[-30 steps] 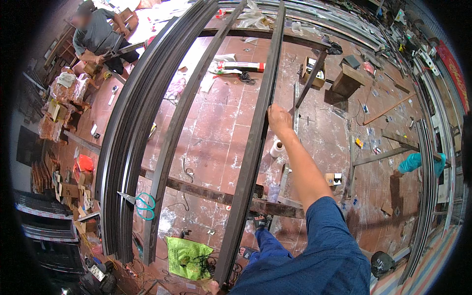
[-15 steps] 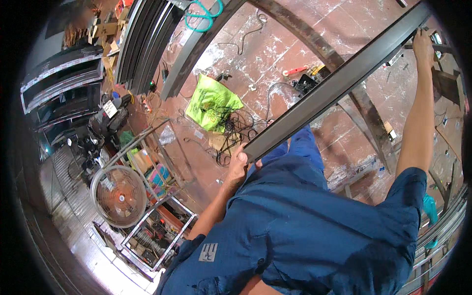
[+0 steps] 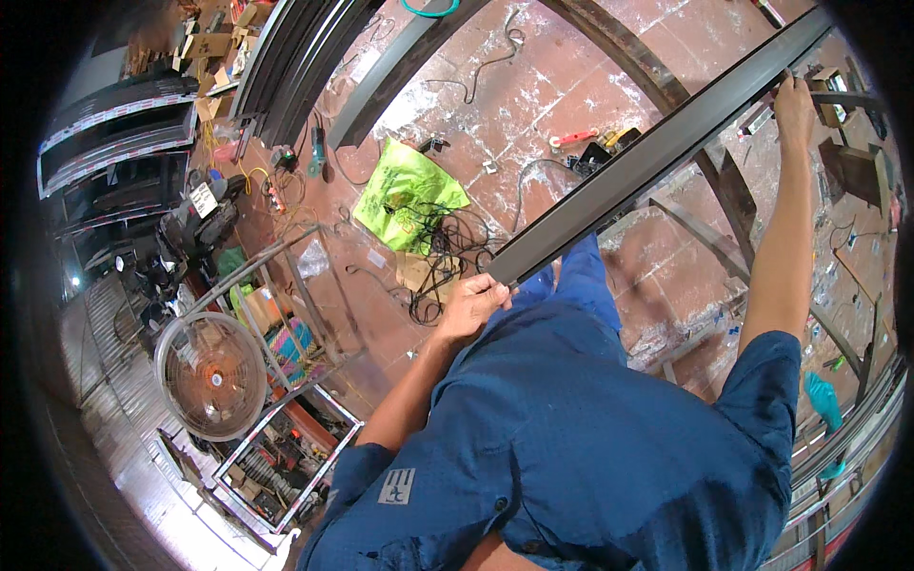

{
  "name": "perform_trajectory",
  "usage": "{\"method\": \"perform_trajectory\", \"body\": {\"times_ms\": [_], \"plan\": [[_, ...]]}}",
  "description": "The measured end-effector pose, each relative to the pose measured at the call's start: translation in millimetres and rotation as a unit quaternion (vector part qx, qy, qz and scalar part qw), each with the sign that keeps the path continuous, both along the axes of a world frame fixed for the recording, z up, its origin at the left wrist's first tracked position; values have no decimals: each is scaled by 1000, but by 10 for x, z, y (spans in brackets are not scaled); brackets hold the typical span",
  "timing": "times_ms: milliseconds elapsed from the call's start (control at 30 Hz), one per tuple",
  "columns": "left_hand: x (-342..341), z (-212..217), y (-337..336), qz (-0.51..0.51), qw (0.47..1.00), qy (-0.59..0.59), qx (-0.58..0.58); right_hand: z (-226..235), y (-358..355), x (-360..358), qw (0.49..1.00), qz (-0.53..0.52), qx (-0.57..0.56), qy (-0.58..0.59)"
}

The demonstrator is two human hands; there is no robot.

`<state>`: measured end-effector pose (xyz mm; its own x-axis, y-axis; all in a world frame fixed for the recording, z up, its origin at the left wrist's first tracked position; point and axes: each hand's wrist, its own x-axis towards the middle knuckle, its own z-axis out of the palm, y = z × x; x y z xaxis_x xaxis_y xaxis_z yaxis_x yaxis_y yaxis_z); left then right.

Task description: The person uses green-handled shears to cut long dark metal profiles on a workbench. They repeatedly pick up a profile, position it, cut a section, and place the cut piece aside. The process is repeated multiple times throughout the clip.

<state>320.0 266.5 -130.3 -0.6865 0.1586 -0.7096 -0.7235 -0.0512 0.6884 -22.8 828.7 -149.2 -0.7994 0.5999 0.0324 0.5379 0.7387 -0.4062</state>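
A long dark grey metal profile [image 3: 657,152] slants across in front of me, from beside my waist up to the far right. At its near end, my left hand [image 3: 476,303] is closed round the end and lower edge, with the thumb side up. My right arm is stretched far out, and my right hand [image 3: 794,103] grips the profile's lower edge close to its far end. Some of the fingers of both hands are hidden by the profile. Beneath it run rusty steel bars [image 3: 628,43] of a frame or stand.
A lime-green bag [image 3: 405,195] and tangled black cable [image 3: 447,252] lie on the tiled floor. To the left are a round fan [image 3: 211,376], a metal-framed cart [image 3: 276,457] and a motorbike [image 3: 195,224]. More long profiles [image 3: 295,71] stand at the upper left. A red-handled tool [image 3: 573,138] lies beyond.
My left hand has shifted slightly right and its back now shows more. My right hand has come a little left and down along the far end. The view has shifted slightly.
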Motion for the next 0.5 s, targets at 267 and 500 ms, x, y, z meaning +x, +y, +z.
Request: {"method": "perform_trajectory", "body": {"times_ms": [267,500], "plan": [[-385,194,-222,-161,984,-73,-22,-187,50,-189,998,-45,-41,-16],[-314,355,-30,-99,992,57,47,-415,386,-140,953,143,254,-78]]}}
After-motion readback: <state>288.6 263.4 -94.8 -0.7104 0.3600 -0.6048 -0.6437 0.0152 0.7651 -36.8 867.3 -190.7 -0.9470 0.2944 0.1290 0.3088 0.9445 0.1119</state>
